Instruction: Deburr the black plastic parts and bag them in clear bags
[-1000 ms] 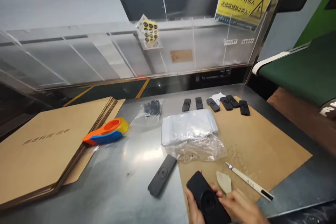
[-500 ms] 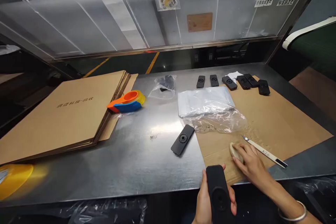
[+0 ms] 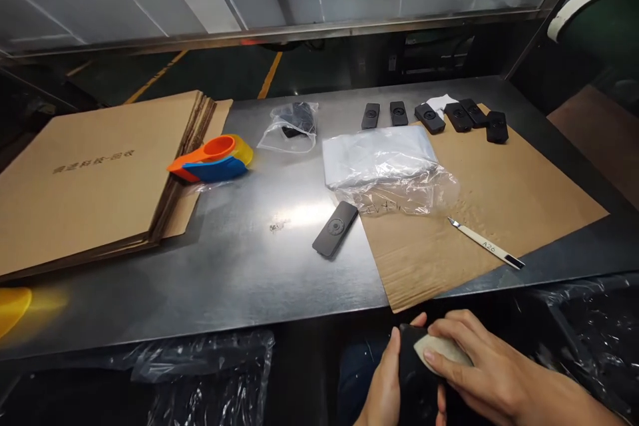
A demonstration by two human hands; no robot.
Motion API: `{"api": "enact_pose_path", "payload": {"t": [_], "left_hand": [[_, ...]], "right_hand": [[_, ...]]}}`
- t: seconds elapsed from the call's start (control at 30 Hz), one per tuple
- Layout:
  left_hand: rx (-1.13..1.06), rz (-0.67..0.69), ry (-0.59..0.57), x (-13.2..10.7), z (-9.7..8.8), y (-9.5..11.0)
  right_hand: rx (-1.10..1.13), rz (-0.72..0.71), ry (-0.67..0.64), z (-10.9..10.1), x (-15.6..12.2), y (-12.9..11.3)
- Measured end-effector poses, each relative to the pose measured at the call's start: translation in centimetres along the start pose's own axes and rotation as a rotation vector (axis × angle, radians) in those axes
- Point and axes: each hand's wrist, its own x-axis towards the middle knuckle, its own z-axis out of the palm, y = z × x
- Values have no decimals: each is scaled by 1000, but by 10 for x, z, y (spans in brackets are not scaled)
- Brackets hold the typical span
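Observation:
Below the table's front edge, my left hand (image 3: 383,383) is wrapped round a black rectangular casing (image 3: 417,383), held lengthwise with its face towards me. My right hand (image 3: 482,363) grips a pale beige oval pad (image 3: 442,351) and presses it on the upper part of that casing, hiding some of its face. On the metal table lies a similar black casing (image 3: 335,227) with a round ring on it. A white-handled craft knife (image 3: 486,243) marked A26 rests on the brown cardboard sheet (image 3: 539,193), its handle end reaching past the sheet's edge.
Several black casings (image 3: 429,118) stand along the back right, by a white cloth (image 3: 442,103). A pack of clear plastic bags (image 3: 379,156) lies mid-table, with a small bag (image 3: 292,126) further left. An orange-blue tape dispenser (image 3: 214,158) touches stacked cardboard (image 3: 94,180).
My right hand has picked the oval pad up from the cardboard sheet and brought it left and down onto the casing in my left hand. The head view has tilted lower.

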Motion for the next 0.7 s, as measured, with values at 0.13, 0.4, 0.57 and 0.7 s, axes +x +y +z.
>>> {"api": "enact_pose_path", "payload": {"t": [0.13,0.4,0.57,0.7], "left_hand": [[31,-74,-40,-6,3,-10],[5,-161,-29,-9,-1,-20],[3,-173,-62,-11,12,-11],[26,-227,-6,-9,17,-9]], "right_hand": [[66,-26,-69,6,-8,-1],[86,11,-198,-10,-17,-3],[59,-6,-253,-18,-16,-4],[41,-17,-272,-17,-15,-4]]}}
